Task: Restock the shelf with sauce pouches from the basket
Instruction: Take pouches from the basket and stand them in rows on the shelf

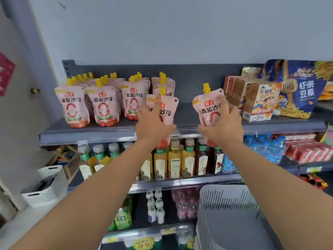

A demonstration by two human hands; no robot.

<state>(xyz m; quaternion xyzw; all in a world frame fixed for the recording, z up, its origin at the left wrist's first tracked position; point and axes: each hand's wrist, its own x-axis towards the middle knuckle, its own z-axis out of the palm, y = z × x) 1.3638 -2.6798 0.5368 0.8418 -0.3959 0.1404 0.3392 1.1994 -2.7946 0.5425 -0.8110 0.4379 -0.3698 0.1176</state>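
- Holding one pouch in each hand, you have both up at the front of the top shelf (188,113). Your left hand (153,123) is wrapped round the lower left side of the left pouch (168,110). Your right hand (223,123) is curled round the right edge of the right pouch (210,107). The hands are apart, with bare shelf showing between them.
- Expect these pouches to be soft and saggy: thin glossy film over a liquid fill, probably light but slippery. The only stiff part looks to be the yellow cap (206,87) on its spout.
- Keep your hold on the body, low to middle, with fingers spread. A hard squeeze would likely bulge the film, and a grip high on the film would let the bottom swing.
- Set each base down flat, or the pouch will probably slump forward off the edge.
- Mind the stocked rows (104,105) to the left. The nearest, short row (163,83) stands just behind the left pouch and could be knocked over.
- Watch the snack cartons (255,101) beside your right fingers; whether they touch, I cannot tell. A blue snack bag (297,91) stands behind the cartons.
- Note the bottles (174,159) one shelf down, under both hands.
- Reach back to the grey basket (227,201) at lower right for more; its inside is hidden. A white basket (46,188) sits low at left.
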